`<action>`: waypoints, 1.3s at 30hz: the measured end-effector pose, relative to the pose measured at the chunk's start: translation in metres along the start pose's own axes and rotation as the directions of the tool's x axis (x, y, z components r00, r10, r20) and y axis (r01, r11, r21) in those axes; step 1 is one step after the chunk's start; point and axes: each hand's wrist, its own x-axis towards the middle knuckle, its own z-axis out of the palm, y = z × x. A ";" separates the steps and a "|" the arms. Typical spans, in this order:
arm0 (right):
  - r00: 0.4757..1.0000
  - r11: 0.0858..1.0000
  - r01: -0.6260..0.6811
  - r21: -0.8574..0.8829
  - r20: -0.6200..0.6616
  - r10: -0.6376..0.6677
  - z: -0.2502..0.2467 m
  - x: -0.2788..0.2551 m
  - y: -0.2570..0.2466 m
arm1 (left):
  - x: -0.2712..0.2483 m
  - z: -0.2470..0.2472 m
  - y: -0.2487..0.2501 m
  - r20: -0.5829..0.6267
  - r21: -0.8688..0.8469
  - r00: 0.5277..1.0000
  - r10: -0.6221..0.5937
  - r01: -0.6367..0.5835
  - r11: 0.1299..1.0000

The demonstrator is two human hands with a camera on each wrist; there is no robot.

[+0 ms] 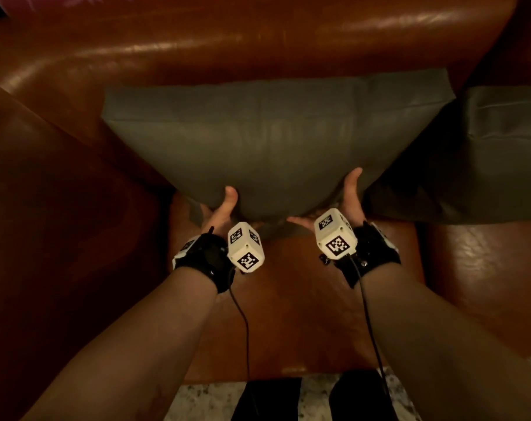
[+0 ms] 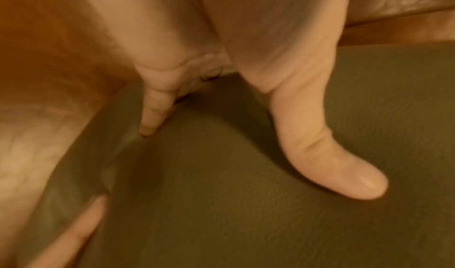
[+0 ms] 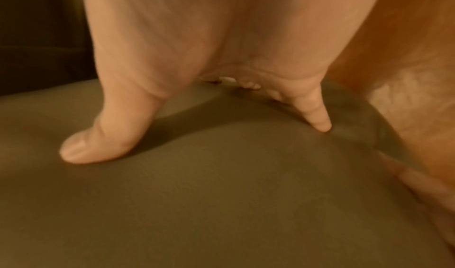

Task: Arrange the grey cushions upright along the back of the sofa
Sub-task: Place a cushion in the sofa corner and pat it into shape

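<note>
Against the sofa (image 1: 258, 50) back, left hand (image 1: 218, 212) and right hand (image 1: 347, 197) gripped the grey cushion (image 1: 273, 135) by its lower edge, thumbs in front, probably to prop it upright.

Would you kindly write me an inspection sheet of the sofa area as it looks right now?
Surface: brown leather sofa, glossy; seat bare in front of the cushions.
Job's things: large grey square cushion held tilted against the backrest, its lower edge raised off the seat; second grey cushion beside it on the right, leaning against the back.
Clutter: nothing seen.
Grips: left hand and right hand each hold the large cushion's lower edge, thumb on the front face, fingers underneath.
Cables: black cable hangs from the left wrist; another black cable from the right.
Surroundings: speckled light floor below the sofa; pink item behind the backrest, unclear.
</note>
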 end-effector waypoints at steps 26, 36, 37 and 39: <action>0.970 0.962 0.076 -0.262 -0.203 -0.132 0.005 -0.105 -0.024 | -0.045 -0.023 0.040 -0.034 0.451 0.974 0.222 -0.183 0.873; 0.585 -0.746 0.235 -0.624 0.703 -0.404 0.058 -0.105 -0.041 | -0.013 -0.049 0.045 0.145 0.696 0.857 0.494 -0.443 0.565; 0.674 -0.796 0.182 -0.578 0.662 -0.327 0.069 -0.096 -0.044 | -0.008 -0.051 0.046 0.141 0.700 0.855 0.500 -0.443 0.560; 0.803 -0.863 0.116 -0.492 0.557 -0.209 0.088 -0.074 -0.048 | 0.001 -0.053 0.046 0.139 0.703 0.845 0.516 -0.451 0.549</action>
